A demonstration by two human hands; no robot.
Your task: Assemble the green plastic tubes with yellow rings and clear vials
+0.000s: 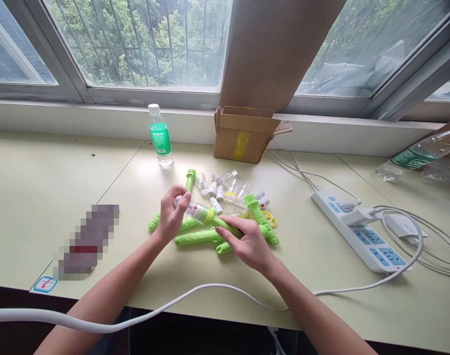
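My left hand (172,215) is closed round the clear plastic end of a green-handled tool (200,212), lifted a little above the table. My right hand (247,240) grips the green handle end of the same tool, fingers wrapped over it. Under and around both hands lies a pile of several green handles (195,238). Behind them are several small clear plastic bottle parts (225,190) and a few yellow rings (268,217).
A water bottle with a green label (160,136) stands behind the pile. An open cardboard box (243,133) sits by the window sill. A white power strip (361,231) with plugs and cables lies right. A white cable (143,314) runs along the near table edge. Another bottle (420,155) lies far right.
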